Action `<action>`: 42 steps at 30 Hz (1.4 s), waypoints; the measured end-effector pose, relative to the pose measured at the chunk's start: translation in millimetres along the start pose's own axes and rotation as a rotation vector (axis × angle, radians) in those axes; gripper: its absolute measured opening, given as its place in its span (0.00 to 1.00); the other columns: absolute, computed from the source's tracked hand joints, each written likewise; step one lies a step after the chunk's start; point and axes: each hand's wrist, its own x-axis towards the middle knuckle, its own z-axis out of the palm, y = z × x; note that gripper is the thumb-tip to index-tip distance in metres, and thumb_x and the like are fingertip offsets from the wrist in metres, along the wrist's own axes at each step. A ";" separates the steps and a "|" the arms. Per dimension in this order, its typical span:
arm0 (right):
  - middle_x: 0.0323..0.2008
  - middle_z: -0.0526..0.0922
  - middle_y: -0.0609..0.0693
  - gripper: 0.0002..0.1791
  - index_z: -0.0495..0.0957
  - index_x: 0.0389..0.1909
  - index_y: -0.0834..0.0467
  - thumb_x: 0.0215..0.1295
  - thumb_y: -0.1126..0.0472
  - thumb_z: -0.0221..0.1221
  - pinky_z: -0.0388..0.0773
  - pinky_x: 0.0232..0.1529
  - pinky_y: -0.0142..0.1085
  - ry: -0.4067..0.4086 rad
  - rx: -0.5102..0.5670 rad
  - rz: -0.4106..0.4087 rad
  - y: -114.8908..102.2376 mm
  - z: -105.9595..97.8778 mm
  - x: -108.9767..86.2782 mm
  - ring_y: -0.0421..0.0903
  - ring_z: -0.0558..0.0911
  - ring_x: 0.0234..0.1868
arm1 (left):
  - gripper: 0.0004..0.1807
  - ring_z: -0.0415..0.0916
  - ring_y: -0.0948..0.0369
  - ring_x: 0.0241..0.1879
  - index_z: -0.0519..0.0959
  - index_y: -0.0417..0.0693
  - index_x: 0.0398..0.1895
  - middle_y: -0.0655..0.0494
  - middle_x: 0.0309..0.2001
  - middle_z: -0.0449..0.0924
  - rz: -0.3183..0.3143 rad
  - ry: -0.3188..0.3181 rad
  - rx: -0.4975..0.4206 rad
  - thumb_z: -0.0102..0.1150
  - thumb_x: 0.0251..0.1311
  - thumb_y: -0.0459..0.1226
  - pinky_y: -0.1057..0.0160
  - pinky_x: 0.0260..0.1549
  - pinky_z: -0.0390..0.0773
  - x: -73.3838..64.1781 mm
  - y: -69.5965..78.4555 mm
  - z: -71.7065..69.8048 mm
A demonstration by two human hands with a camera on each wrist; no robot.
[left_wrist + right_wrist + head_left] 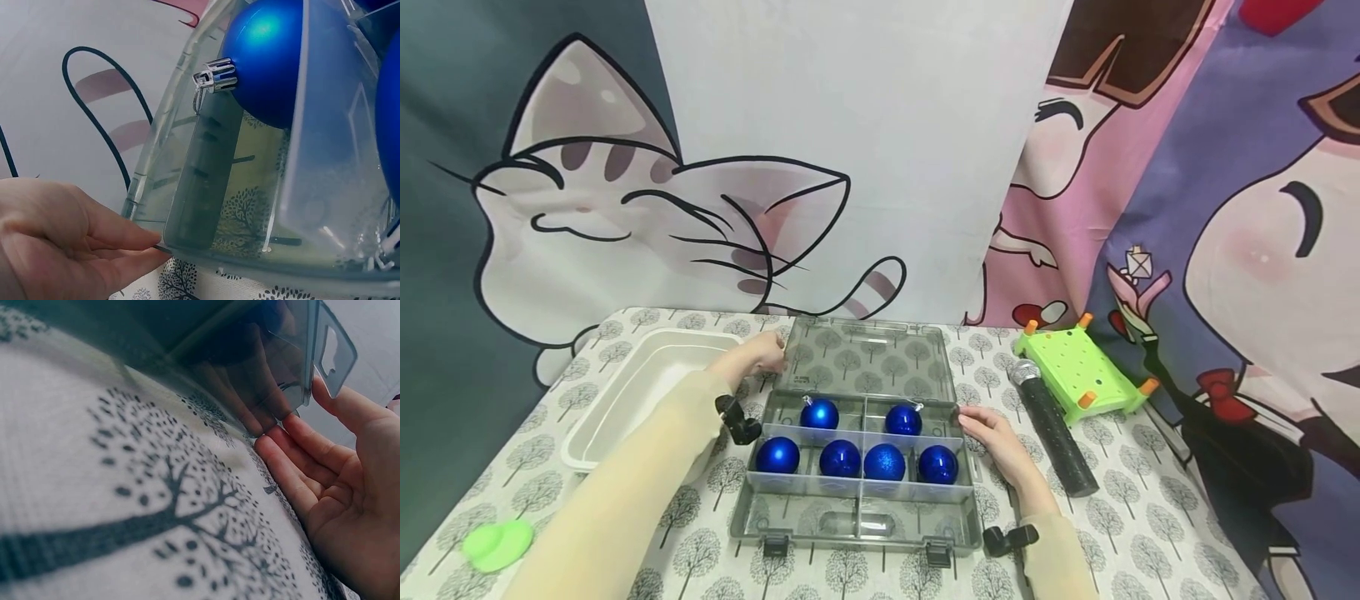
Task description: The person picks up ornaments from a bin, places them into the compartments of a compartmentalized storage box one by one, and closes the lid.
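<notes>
A clear grey plastic storage box point(805, 508) lies with its lid point(868, 358) folded back. Several blue Christmas baubles point(820, 414) sit in its back and middle compartments; one bauble point(265, 69) shows its silver cap in the left wrist view. My left hand point(767, 354) is at the lid's left edge, and its thumb and fingers point(125, 232) pinch the thin plastic rim. At the box's right side, near the hinge, my right hand point(1000, 437) grips the edge. In the right wrist view, its thumb point(350, 403) is by a tab with a slot, and the fingertips touch the box's underside.
A white basin point(580, 429) stands left of the box, with a green rounded object point(497, 546) in front of it. To the right lie a black microphone point(1056, 433) and a green pegged stand point(1078, 367) with orange feet. A tree-print cloth point(700, 542) covers the table.
</notes>
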 end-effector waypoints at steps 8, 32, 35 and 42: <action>0.49 0.81 0.49 0.22 0.72 0.57 0.74 0.69 0.62 0.56 0.76 0.51 0.23 -0.001 0.002 0.007 -0.1 0.6 0.0 0.32 0.80 0.45 | 0.30 0.72 0.37 0.55 0.65 0.17 0.57 0.22 0.59 0.67 -0.026 0.057 0.085 0.54 0.46 0.21 0.48 0.53 0.80 -89.4 77.4 -2.2; 0.44 0.83 0.43 0.23 0.69 0.58 0.77 0.70 0.63 0.54 0.76 0.51 0.23 -0.044 0.032 -0.020 -2.5 -0.1 -1.4 0.33 0.81 0.44 | 0.34 0.69 0.40 0.59 0.60 0.26 0.68 0.28 0.64 0.67 0.042 0.183 0.048 0.45 0.53 0.19 0.52 0.52 0.81 -110.8 92.3 -4.0; 0.43 0.83 0.42 0.23 0.70 0.57 0.77 0.70 0.62 0.55 0.77 0.51 0.23 -0.041 0.031 -0.022 -1.9 -0.4 -0.8 0.33 0.81 0.44 | 0.36 0.71 0.41 0.58 0.59 0.26 0.69 0.28 0.64 0.67 0.057 0.198 0.049 0.45 0.51 0.18 0.58 0.45 0.83 -113.8 93.3 -5.9; 0.42 0.83 0.40 0.22 0.70 0.57 0.77 0.71 0.63 0.54 0.76 0.52 0.23 -0.045 0.028 -0.027 -2.1 -1.0 -0.1 0.32 0.81 0.44 | 0.40 0.73 0.40 0.55 0.57 0.28 0.70 0.29 0.63 0.67 0.110 0.230 -0.044 0.46 0.46 0.15 0.58 0.42 0.85 -122.4 94.0 -9.2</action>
